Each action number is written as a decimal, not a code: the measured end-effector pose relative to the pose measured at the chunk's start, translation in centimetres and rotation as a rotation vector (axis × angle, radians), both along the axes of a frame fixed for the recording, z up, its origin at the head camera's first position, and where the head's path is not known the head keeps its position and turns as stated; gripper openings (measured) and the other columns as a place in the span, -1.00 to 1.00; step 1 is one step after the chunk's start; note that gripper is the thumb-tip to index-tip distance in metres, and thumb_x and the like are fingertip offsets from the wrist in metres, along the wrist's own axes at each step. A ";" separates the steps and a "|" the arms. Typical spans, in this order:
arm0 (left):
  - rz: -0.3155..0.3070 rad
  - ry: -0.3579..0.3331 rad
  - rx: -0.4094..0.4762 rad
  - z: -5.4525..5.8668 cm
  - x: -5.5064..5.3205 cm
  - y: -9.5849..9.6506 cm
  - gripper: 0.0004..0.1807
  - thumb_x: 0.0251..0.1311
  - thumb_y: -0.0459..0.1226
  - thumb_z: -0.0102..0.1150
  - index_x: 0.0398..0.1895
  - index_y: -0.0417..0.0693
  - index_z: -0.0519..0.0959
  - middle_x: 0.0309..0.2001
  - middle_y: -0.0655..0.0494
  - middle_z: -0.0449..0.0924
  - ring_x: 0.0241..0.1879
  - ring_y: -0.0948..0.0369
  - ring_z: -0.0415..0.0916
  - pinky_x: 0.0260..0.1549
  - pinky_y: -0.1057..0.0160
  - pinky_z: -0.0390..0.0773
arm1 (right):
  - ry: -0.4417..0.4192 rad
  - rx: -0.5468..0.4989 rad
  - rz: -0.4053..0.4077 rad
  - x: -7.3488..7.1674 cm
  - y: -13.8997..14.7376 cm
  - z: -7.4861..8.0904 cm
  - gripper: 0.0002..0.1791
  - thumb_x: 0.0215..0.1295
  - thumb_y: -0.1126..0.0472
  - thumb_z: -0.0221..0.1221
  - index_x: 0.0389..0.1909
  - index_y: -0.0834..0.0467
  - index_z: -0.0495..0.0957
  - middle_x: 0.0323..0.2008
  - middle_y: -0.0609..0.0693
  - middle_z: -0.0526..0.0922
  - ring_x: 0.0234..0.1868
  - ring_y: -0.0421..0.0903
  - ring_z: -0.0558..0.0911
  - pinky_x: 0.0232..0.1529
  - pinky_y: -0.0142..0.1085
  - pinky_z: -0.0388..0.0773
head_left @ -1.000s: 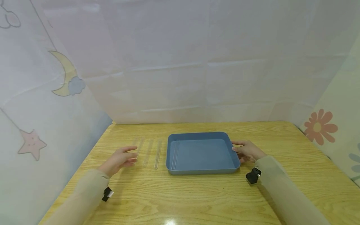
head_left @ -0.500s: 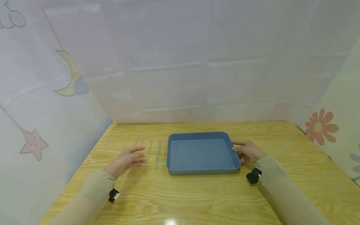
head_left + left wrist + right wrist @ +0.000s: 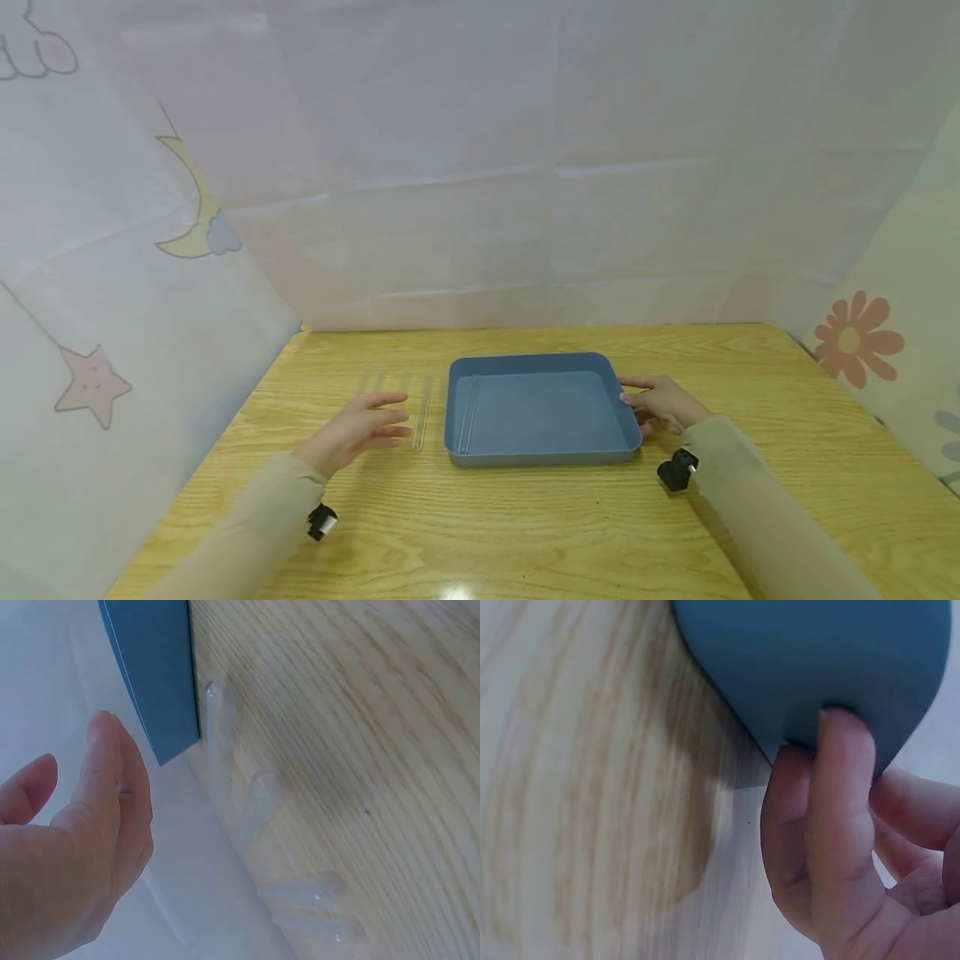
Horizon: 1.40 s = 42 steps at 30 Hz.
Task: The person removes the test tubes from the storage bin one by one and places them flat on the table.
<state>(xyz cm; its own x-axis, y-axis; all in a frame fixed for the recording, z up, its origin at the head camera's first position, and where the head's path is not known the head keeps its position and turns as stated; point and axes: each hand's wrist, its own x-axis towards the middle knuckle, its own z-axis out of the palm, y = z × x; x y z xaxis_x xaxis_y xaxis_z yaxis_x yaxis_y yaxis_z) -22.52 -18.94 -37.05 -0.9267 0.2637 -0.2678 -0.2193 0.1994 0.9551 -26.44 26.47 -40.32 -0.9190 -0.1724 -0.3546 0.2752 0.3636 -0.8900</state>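
Note:
My left hand (image 3: 363, 433), fingers slightly bent and apart, hovers over the left of the table with nothing in its grasp. Beneath and beyond it lie several clear test tubes in a row, the rightmost test tube (image 3: 422, 412) just past the fingertips. Rounded ends show on the tubes in the left wrist view, one test tube (image 3: 220, 727) lying close to the blue tray (image 3: 154, 667). Another clear tube (image 3: 468, 415) lies inside the tray along its left wall. My right hand (image 3: 663, 404) grips the tray's right wall, with fingers (image 3: 844, 802) against its outside.
The wooden table (image 3: 525, 525) extends in front of the tray and to both sides. A pale cloth backdrop (image 3: 480, 208) rises behind the table's far edge, with printed side panels left and right.
My left hand has moved to the right across the row of tubes, towards the one nearest the tray. The right hand and the tray have stayed in place.

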 end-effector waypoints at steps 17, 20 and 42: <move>0.011 -0.007 0.059 0.2 -0.6 3.3 -0.46 0.39 -0.44 -0.05 0.39 -0.45 0.16 0.34 -0.47 0.15 0.08 -0.18 0.51 0.01 0.07 0.58 | 0.006 0.005 0.008 0.1 0.0 0.0 -0.36 0.50 0.29 -0.02 0.48 0.34 -0.01 -0.10 0.19 0.64 -0.33 -0.05 0.67 -0.33 -0.17 0.67; 0.004 -0.004 0.063 0.2 -0.5 4.0 -0.47 0.39 -0.43 -0.04 0.38 -0.45 0.18 0.30 -0.47 0.23 0.09 -0.19 0.50 0.04 0.04 0.55 | 0.006 0.005 0.008 0.1 0.0 0.0 -0.36 0.50 0.29 -0.02 0.48 0.34 -0.01 -0.11 0.18 0.64 -0.33 -0.04 0.67 -0.33 -0.17 0.67; 0.007 -0.018 -0.011 -0.2 -1.7 8.0 -0.40 0.37 -0.46 -0.02 0.43 -0.40 0.10 0.26 -0.45 0.28 0.19 -0.24 0.37 0.12 -0.06 0.47 | 0.002 -0.001 0.000 0.0 0.0 -0.1 -0.36 0.50 0.27 0.00 0.48 0.32 0.01 -0.10 0.17 0.64 -0.34 -0.06 0.66 -0.38 -0.21 0.65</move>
<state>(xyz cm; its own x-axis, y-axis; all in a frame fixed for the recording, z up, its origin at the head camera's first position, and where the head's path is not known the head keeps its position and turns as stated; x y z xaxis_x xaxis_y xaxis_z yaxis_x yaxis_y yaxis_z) -24.26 -10.97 -37.29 -0.9235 0.2547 -0.2868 -0.2373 0.2081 0.9489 -26.40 26.48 -40.39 -0.9198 -0.1727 -0.3524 0.2734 0.3622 -0.8911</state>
